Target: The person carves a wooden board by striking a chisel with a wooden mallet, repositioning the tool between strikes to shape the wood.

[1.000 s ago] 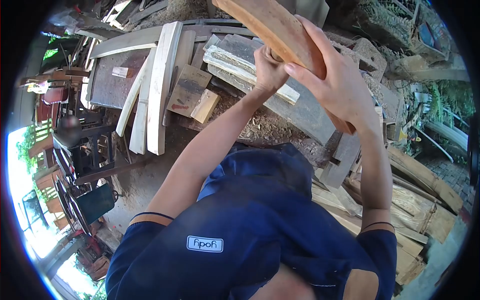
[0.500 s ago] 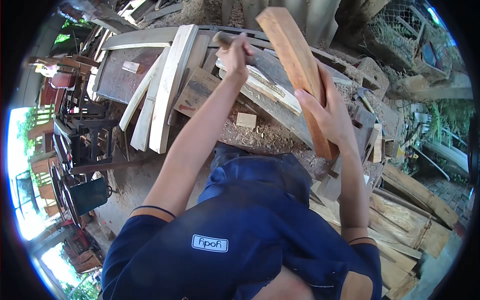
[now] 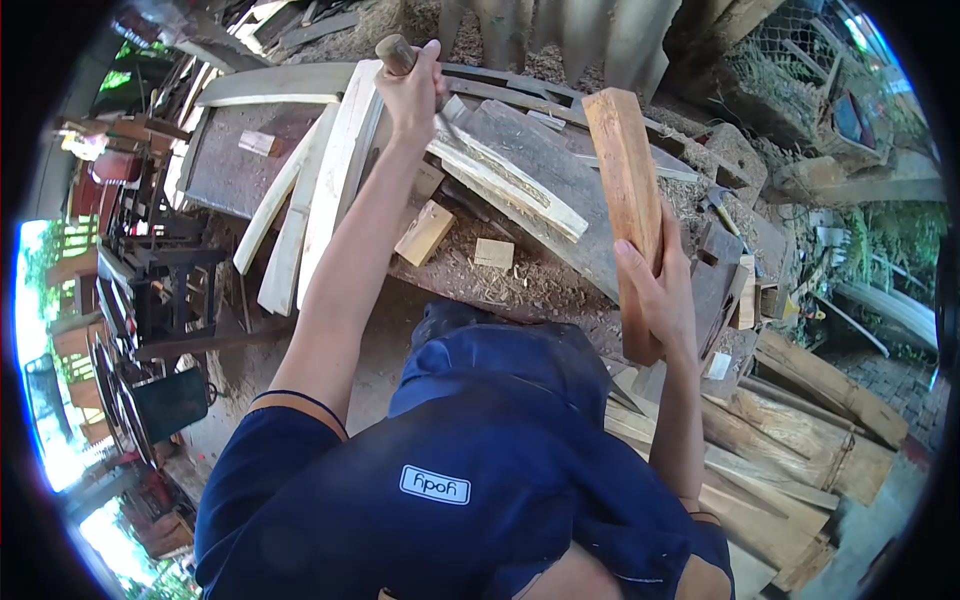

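My left hand [image 3: 410, 95] is wrapped round the wooden handle of a chisel [image 3: 397, 54], whose top end pokes out above the fist. The blade is mostly hidden by the hand, pointing down towards a pale wooden piece [image 3: 480, 170] with a long slot cut in it. That piece lies at a slant on the bench, its left end near my left hand. My right hand [image 3: 662, 290] grips a thick reddish-brown wooden block [image 3: 628, 170] around its lower part. The block stands nearly upright, apart from the chisel and to its right.
Long pale boards [image 3: 338, 180] lean across the bench's left side. Small wood blocks [image 3: 424, 233] and shavings [image 3: 510, 285] lie in front of the slotted piece. A hammer [image 3: 722, 208] rests at the right. Planks [image 3: 800, 440] are stacked at lower right.
My left hand has moved left and slightly up with the chisel. The right hand has brought the block lower and to the right, turning it more upright.
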Available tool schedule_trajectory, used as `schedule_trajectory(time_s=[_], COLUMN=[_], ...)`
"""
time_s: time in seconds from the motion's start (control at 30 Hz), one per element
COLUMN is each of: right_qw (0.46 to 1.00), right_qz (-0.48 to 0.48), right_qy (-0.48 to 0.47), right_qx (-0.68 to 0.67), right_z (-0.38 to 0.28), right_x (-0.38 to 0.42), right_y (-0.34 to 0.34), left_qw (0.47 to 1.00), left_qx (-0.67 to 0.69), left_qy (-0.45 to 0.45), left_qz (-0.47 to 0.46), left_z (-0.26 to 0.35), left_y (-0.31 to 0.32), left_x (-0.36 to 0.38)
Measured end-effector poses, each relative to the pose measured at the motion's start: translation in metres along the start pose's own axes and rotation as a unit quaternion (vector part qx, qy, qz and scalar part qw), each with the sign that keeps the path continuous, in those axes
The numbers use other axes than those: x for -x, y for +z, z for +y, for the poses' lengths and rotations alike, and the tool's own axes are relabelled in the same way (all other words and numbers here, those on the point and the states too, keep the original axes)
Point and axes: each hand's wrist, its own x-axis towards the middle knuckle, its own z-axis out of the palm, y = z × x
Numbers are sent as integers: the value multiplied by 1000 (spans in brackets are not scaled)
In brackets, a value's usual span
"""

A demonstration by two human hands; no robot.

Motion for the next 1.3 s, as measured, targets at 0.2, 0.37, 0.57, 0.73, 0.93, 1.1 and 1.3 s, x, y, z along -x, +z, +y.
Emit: schedule_trajectory(time_s=[0.2, 0.37, 0.57, 0.73, 0.93, 1.1, 1.3], right_qw=[995, 989, 977, 965, 956, 945, 943], right_qz=[26, 63, 126, 187, 238, 270, 276], right_qy=[92, 129, 161, 183, 171, 185, 178], right_qx=[37, 39, 58, 26, 17, 17, 45], right_z=[-11, -19, -37, -55, -61, -56, -55], right_x=[13, 21, 33, 42, 53, 60, 56], right_y=[32, 56, 68, 74, 87, 102, 107], left_qw=[830, 683, 643, 656, 602, 605, 588], left_qx=[-424, -563, -442, -167, -430, -550, -541], left_qy=[91, 58, -130, -538, -244, 119, 195], left_qz=[-350, -461, -612, -502, -627, -563, -569], left_z=[-69, -57, -30, -34, -28, -42, -59], left_y=[-95, -110, -97, -105, -84, -64, -64], left_x=[-70, -31, -27, -13, -31, -26, -33])
